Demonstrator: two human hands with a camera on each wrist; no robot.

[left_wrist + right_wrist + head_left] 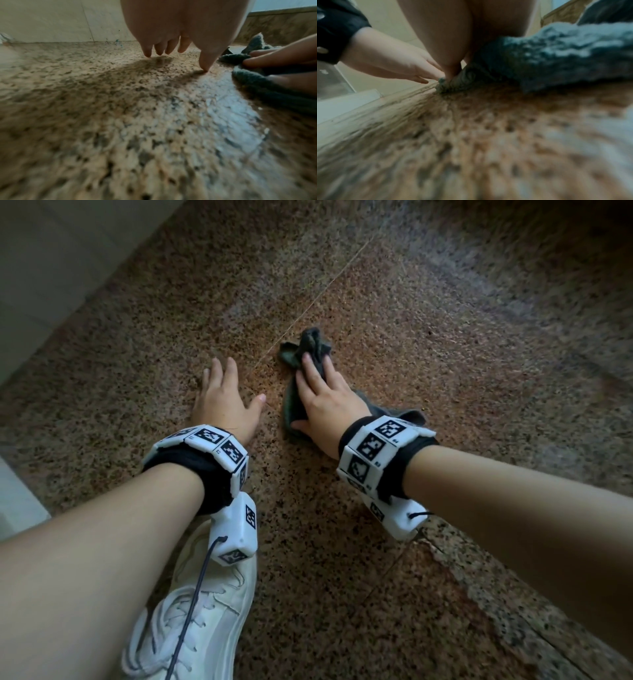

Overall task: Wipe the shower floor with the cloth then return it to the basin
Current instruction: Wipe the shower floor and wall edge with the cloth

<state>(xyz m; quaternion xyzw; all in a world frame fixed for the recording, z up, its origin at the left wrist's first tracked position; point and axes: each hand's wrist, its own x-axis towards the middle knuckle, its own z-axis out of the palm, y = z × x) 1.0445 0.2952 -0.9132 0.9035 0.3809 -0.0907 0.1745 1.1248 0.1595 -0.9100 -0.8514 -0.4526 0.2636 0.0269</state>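
A dark grey-green cloth [313, 344] lies crumpled on the speckled brown stone shower floor [428, 378]. My right hand [318, 392] presses flat on it, fingers straight and thumb out to the side, with cloth showing beyond the fingertips and behind the wrist. The right wrist view has the cloth [556, 56] bunched under the palm and the thumb [450, 65] down on its edge. Just left of the cloth, my left hand [236, 385] rests on bare floor and holds nothing. Its spread fingertips [147, 54] touch the stone. The basin is not in view.
A pale tiled wall [51, 251] meets the floor at the upper left, with a white ledge [17, 501] at the left edge. My white laced shoe [212, 611] stands below the left wrist. A thin seam [329, 289] crosses the floor past the cloth.
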